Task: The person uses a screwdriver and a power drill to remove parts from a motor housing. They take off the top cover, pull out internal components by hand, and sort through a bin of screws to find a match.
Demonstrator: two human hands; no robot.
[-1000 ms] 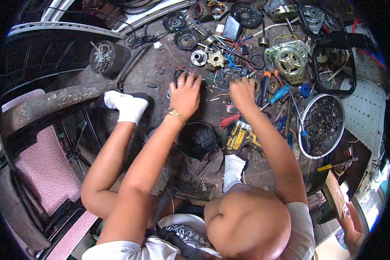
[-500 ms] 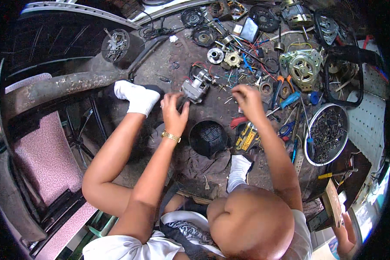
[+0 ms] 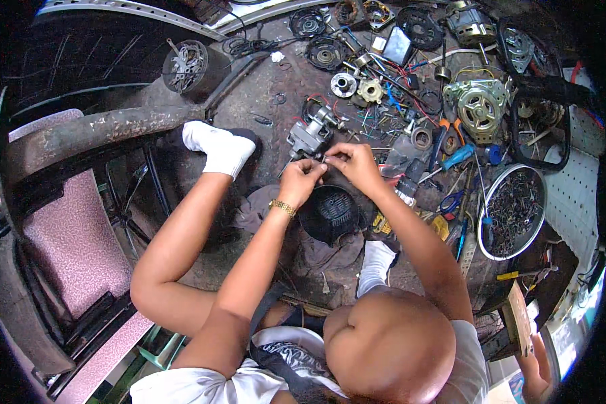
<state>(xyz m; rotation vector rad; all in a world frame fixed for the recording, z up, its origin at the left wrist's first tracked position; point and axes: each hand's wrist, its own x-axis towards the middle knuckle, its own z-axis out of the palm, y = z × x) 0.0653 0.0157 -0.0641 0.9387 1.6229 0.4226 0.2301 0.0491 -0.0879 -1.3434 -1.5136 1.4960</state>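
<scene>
My left hand (image 3: 301, 182), with a gold-coloured watch or bracelet (image 3: 283, 207) at its wrist, is closed in a pinch. Its fingertips meet those of my right hand (image 3: 354, 165), also pinched. Something tiny sits between them, too small and covered to name. Just beyond my fingers a small grey metal motor unit (image 3: 308, 139) lies on the floor, red wires showing behind it. Below my hands is a round black slotted cover (image 3: 330, 213), resting on a crumpled dark cloth (image 3: 320, 254). My right forearm partly hides a yellow and black tool (image 3: 382, 224).
At the right stands a round metal-rimmed bowl (image 3: 544, 222) of small hardware. Near it lie a blue-handled screwdriver (image 3: 458, 155), blue-handled scissors (image 3: 451, 201) and a metal motor with a round vented face (image 3: 479, 111). A can of metal pieces (image 3: 186, 66) is far left. My socked feet flank the work.
Both hands have come together in front of the motor unit. My left hand has left the motor's side, my right has moved left, and both now pinch at one spot.
</scene>
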